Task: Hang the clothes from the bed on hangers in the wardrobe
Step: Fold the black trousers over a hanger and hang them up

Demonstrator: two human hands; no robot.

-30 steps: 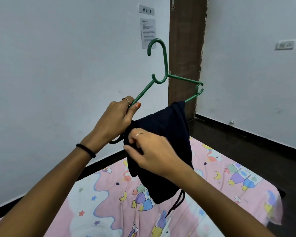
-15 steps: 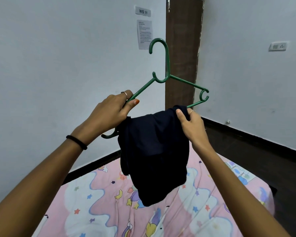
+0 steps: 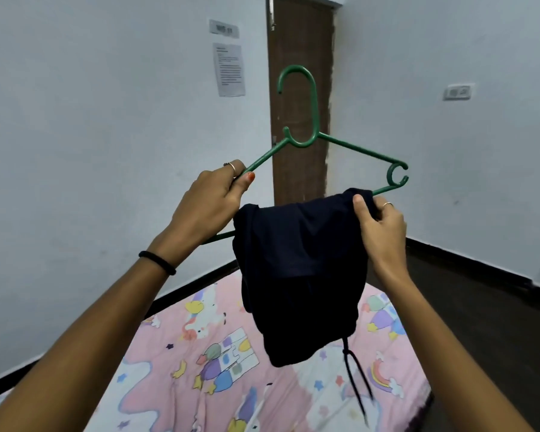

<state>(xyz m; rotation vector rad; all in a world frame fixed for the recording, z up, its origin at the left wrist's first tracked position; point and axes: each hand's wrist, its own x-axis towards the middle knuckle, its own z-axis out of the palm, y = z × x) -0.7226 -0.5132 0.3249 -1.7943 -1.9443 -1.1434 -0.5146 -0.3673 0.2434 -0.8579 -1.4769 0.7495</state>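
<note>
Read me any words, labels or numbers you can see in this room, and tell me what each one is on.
Small sign high on the white wall, left of the brown door: dark characters, too blurred to read.
Printed sheet on the wall just below that sign: several lines of print, too small and blurred to read.
Green hanger, dark garment, bedsheet and wall socket: no readable text; the sheet carries only cartoon pictures.
</note>
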